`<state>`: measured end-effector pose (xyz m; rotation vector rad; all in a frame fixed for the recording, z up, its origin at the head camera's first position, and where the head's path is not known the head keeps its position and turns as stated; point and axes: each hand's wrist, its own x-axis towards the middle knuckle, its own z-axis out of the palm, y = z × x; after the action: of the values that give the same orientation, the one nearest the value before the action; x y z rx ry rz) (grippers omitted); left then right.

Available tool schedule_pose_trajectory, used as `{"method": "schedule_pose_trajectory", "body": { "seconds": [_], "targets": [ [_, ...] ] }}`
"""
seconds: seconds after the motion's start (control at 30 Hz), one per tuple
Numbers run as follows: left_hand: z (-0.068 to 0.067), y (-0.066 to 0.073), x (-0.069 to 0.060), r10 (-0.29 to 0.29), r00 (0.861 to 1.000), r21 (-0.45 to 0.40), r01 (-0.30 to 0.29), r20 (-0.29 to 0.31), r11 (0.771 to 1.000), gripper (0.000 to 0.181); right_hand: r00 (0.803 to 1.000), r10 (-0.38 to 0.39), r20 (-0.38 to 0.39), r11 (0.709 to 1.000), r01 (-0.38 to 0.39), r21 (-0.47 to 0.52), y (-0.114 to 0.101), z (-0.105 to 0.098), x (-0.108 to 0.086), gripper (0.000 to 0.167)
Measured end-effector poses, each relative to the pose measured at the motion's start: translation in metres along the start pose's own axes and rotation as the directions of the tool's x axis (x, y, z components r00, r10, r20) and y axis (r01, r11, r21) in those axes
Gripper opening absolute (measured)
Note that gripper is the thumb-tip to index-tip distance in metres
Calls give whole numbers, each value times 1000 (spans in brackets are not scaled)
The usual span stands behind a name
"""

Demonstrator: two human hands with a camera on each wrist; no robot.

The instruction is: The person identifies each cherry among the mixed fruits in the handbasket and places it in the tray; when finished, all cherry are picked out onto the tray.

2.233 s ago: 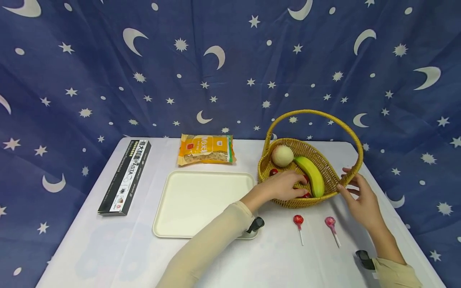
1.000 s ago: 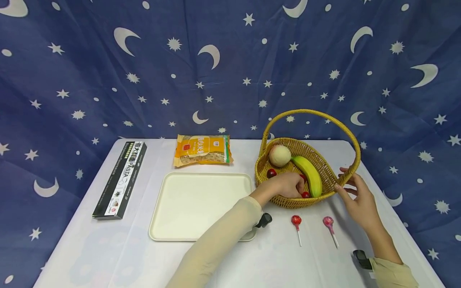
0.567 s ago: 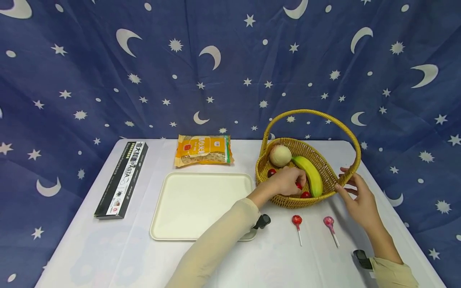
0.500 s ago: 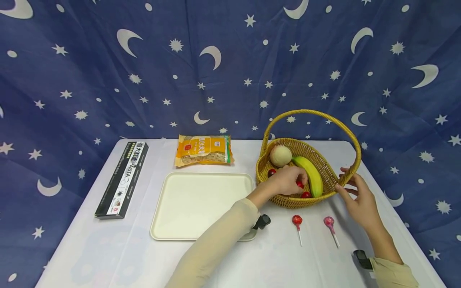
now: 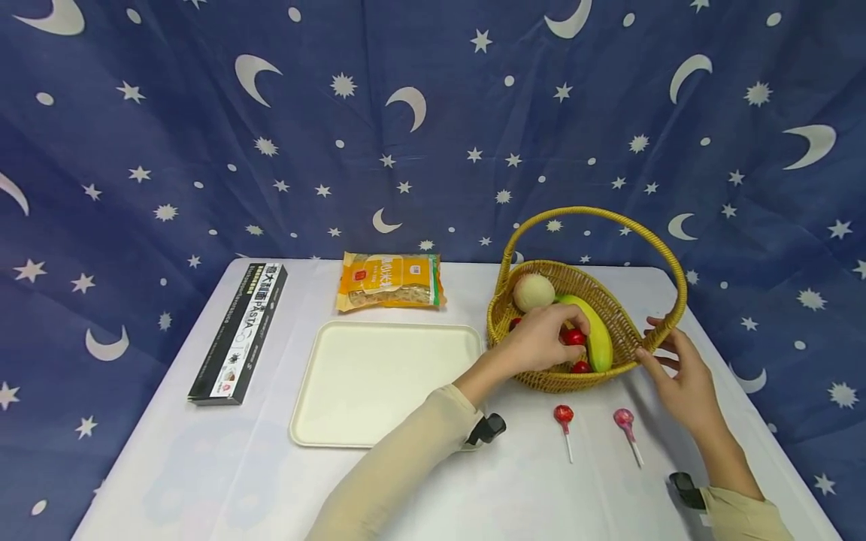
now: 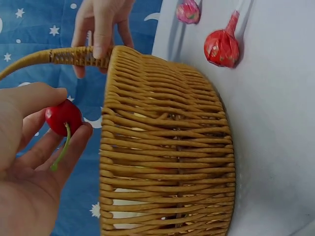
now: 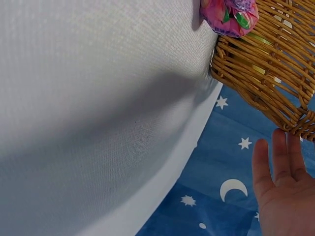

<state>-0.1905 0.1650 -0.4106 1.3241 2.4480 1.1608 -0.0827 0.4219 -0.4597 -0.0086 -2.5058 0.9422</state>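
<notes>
Thumb and fingertips of the left hand (image 5: 537, 342) pinch a red cherry (image 6: 64, 118) with a green stem, held over the wicker basket (image 5: 558, 382). Inside the basket lie a banana (image 5: 599, 342), a pale round fruit (image 5: 534, 292) and other red cherries, one of them (image 5: 580, 367) near the front rim. The right hand (image 5: 688, 387) holds the basket where its handle meets the right end, thumb in front and fingers behind; in the right wrist view, several extended fingers of this hand (image 7: 285, 196) touch the wicker.
A red lollipop (image 5: 563, 414) and a pink lollipop (image 5: 624, 419) lie in front of the basket. Left of it is a cream tray (image 5: 386, 383), with an orange food packet (image 5: 390, 281) behind and a black pasta box (image 5: 238, 334) at the far left.
The left hand has come up from the basket's bottom with a cherry between its fingertips. The right hand stays at the handle's base. The head view has shifted slightly.
</notes>
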Motion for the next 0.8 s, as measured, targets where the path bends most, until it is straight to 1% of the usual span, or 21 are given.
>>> {"method": "schedule_pose_trajectory", "body": {
  "seconds": [0.13, 0.23, 0.47, 0.63, 0.8],
  "targets": [
    [-5, 3, -12, 3, 999, -31, -4, -38, 1000, 24, 1000, 6, 6, 1000, -6, -3, -1, 1, 1, 60],
    [-10, 5, -22, -13, 997, -46, 9, -70, 999, 24, 1000, 13, 8, 1000, -13, -7, -1, 0, 1, 60],
    [-25, 6, -44, -28, 988, -80, 16, -149, 997, 23, 1000, 6, 3, 1000, -6, -25, 0, -1, 0, 59],
    [-39, 0, -63, -52, 976, -139, 23, -211, 990, 22, 1000, -5, 10, 1000, 5, -18, -1, 0, 0, 58],
    [-57, -10, -84, -90, 957, -222, 28, -276, 975, 22, 1000, 3, 8, 1000, -3, -27, -2, 0, 0, 58]
  ]
}}
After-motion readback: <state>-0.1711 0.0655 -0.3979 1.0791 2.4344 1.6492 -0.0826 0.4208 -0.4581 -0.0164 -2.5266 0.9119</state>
